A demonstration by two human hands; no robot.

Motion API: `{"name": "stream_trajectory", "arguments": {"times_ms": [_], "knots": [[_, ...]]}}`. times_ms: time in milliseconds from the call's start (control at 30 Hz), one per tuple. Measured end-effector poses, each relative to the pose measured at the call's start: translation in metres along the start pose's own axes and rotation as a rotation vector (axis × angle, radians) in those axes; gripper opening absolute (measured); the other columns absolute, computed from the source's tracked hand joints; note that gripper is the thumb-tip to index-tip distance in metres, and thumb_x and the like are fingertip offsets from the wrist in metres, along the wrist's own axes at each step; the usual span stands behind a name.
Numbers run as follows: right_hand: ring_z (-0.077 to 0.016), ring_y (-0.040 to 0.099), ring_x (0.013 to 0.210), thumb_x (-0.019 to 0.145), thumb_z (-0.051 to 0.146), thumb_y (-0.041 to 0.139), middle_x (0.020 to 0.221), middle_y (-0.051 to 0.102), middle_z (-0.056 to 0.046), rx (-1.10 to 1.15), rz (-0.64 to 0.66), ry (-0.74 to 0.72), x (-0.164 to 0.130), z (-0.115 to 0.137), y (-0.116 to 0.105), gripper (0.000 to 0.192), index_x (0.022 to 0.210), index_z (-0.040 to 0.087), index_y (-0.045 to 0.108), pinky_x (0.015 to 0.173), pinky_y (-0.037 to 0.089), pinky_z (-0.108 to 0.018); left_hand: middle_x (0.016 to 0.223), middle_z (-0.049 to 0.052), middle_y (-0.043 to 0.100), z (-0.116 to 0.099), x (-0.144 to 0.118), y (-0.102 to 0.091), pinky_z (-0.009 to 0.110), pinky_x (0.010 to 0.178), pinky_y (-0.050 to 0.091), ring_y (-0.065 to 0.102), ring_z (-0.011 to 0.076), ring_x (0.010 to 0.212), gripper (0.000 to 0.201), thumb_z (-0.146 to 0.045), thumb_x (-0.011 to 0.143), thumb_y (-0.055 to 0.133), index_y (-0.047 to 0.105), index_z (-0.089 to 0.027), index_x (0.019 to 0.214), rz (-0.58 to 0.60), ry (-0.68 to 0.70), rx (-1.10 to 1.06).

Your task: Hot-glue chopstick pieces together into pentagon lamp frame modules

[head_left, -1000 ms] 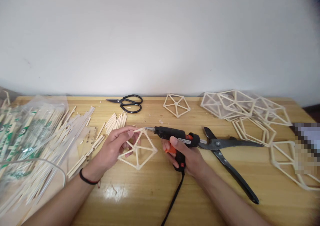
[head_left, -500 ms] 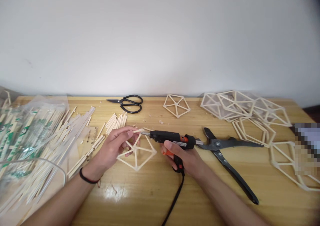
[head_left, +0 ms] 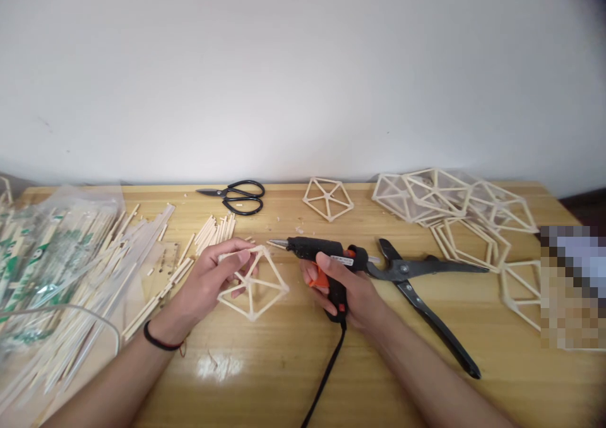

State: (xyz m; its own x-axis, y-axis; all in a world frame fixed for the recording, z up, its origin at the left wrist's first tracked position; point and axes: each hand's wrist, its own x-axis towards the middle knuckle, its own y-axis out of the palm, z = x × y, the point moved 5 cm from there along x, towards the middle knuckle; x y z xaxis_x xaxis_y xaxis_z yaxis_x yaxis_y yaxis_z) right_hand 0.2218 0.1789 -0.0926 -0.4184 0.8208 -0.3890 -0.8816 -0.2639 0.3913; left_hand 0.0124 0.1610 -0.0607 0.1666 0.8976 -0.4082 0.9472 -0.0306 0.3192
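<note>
Between the thumb and fingers of my left hand (head_left: 208, 283) is a pentagon frame (head_left: 267, 285) of pale wooden sticks, with spokes meeting at its centre. Part of its left side is hidden by my fingers. My right hand (head_left: 350, 286) is wrapped round a black and orange glue gun (head_left: 315, 249), fingers at the orange trigger. The gun's metal nozzle points left, a little to the right of the frame's top corner and apart from it. A black cord (head_left: 326, 371) hangs from the handle.
Black-handled scissors (head_left: 243, 197) and a finished pentagon (head_left: 328, 198) lie toward the wall. Large shears (head_left: 416, 283) lie right of my right hand, beside more stick frames (head_left: 435, 191). Packaged chopsticks (head_left: 42, 251), a clear ruler (head_left: 165, 261) and cut sticks (head_left: 215, 232) are at the left.
The glue gun's nozzle has come away from the frame's top corner, leaving a gap. The frame has tilted slightly in my left hand. The whole view has shifted a little.
</note>
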Motion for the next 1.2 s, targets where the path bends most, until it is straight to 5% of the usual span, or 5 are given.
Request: {"name": "stream_trajectory", "arguments": {"times_ms": [400, 700, 1200], "knots": [[-0.0081, 0.039, 0.043, 0.079, 0.075, 0.079, 0.059, 0.051, 0.003, -0.089, 0.102, 0.019, -0.004, -0.012, -0.006, 0.060, 0.072, 0.017, 0.068, 0.037, 0.029, -0.023, 0.065, -0.001, 0.067, 0.001, 0.001, 0.002, 0.017, 0.045, 0.043, 0.055, 0.0100, 0.054, 0.030, -0.044, 0.085, 0.087, 0.075, -0.018, 0.091, 0.048, 0.065, 0.029], [-0.0104, 0.042, 0.051, 0.076, 0.075, 0.082, 0.063, 0.054, 0.000, -0.034, 0.257, 0.009, -0.008, 0.000, 0.011, 0.061, 0.065, 0.019, 0.061, 0.038, 0.030, -0.022, 0.064, -0.002, 0.063, 0.006, 0.002, -0.001, 0.018, 0.045, 0.039, 0.054, 0.0096, 0.053, 0.030, -0.045, 0.083, 0.089, 0.077, -0.018, 0.090, 0.037, 0.069, 0.007], [-0.0038, 0.024, 0.040, 0.074, 0.075, 0.084, 0.057, 0.044, 0.008, 0.241, 0.411, 0.204, -0.013, -0.018, 0.034, 0.062, 0.068, 0.019, 0.057, 0.029, 0.019, -0.017, 0.075, 0.001, 0.065, 0.002, 0.000, -0.002, 0.020, 0.051, 0.039, 0.055, 0.0092, 0.057, 0.027, -0.043, 0.086, 0.087, 0.077, -0.018, 0.086, 0.097, 0.193, 0.000]]}}
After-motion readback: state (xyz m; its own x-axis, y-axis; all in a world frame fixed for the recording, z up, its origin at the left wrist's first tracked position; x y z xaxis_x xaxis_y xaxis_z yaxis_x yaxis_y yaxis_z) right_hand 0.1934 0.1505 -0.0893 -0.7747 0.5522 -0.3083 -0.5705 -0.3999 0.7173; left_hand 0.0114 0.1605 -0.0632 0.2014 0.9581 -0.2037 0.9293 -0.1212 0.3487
